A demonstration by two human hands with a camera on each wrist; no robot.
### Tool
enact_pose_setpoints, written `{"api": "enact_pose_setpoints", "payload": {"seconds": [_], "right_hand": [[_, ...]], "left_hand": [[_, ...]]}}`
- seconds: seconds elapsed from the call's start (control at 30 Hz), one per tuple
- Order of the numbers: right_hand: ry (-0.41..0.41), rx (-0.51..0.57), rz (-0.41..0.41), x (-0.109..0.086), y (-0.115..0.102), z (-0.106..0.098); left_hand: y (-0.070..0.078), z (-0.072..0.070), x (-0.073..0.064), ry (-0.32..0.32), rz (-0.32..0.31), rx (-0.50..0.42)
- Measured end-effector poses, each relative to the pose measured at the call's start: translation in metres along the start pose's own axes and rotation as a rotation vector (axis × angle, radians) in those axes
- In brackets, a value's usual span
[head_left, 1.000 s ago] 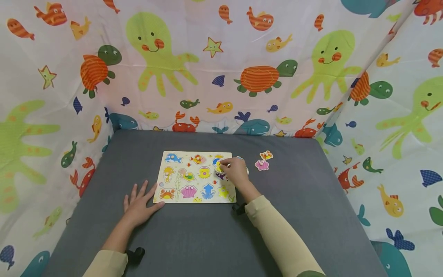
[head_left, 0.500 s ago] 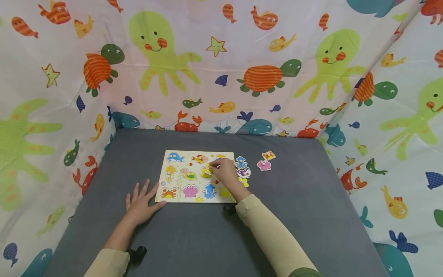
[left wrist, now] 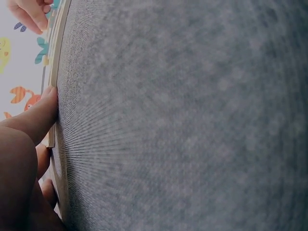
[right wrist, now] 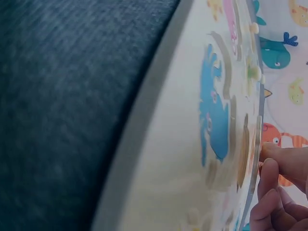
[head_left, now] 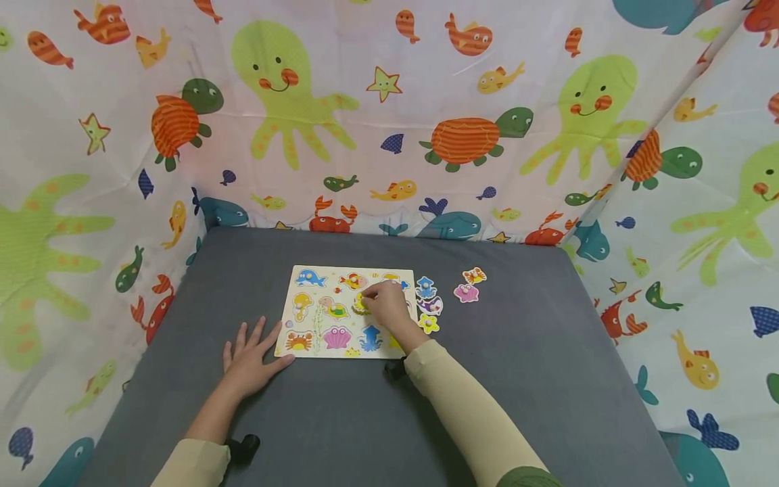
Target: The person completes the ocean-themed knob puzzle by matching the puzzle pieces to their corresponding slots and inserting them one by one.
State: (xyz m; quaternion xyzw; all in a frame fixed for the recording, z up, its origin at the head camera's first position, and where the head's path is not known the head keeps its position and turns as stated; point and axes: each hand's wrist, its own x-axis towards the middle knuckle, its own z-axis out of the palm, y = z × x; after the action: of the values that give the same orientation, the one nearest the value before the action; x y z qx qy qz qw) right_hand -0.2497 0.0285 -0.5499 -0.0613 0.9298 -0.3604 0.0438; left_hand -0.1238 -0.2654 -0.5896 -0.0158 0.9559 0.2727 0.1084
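Note:
A pale puzzle board (head_left: pixel 333 272) printed with sea animals lies on the grey table. My right hand (head_left: pixel 388 304) pinches a yellow octopus puzzle piece (head_left: pixel 358 306) over the middle of the board, at the printed octopus; the hand partly hides the piece. In the right wrist view, the piece (right wrist: pixel 257 149) appears edge-on at the fingertips; whether it sits flat in its recess I cannot tell. My left hand (head_left: pixel 248 365) lies with fingers spread at the board's lower left corner. Its thumb (left wrist: pixel 47 103) touches the board's edge in the left wrist view.
Right of the board lie a blue squid piece (head_left: pixel 425 287), a purple-and-white piece (head_left: pixel 431 306) and a yellow star piece (head_left: pixel 429 323). Farther right are a crab piece (head_left: pixel 474 275) and a pink shell piece (head_left: pixel 466 293). A printed curtain (head_left: pixel 365 122) surrounds the table (head_left: pixel 341 419).
My right hand has carried the yellow octopus piece left, from the board's right part to its middle, uncovering pieces beside the board. The left hand stays at the corner.

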Motion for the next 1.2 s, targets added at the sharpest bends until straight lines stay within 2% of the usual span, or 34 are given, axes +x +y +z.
{"api": "enact_pose_setpoints", "payload": {"seconds": [0.33,0.57,0.8,1.07,1.2], "right_hand": [[-0.037,-0.029,0.023,0.0016,0.0024,0.0070],[-0.071,-0.057,0.031,0.0047,0.0005,0.0050],[-0.111,-0.077,0.063,0.0089,-0.0029,0.0028],[-0.063,-0.074,0.012,0.0094,-0.0014,0.0041],[-0.064,-0.073,0.017,0.0081,-0.0011,0.0049]], "left_hand": [[0.0008,-0.0012,-0.0010,-0.005,0.001,-0.011],[0.0010,-0.0023,-0.0003,0.011,0.016,-0.014],[0.0020,-0.0021,0.0009,-0.001,-0.001,-0.006],[0.0036,-0.0035,0.0011,0.019,0.022,-0.009],[0.0035,-0.0034,-0.0005,0.011,0.022,-0.005]]}}
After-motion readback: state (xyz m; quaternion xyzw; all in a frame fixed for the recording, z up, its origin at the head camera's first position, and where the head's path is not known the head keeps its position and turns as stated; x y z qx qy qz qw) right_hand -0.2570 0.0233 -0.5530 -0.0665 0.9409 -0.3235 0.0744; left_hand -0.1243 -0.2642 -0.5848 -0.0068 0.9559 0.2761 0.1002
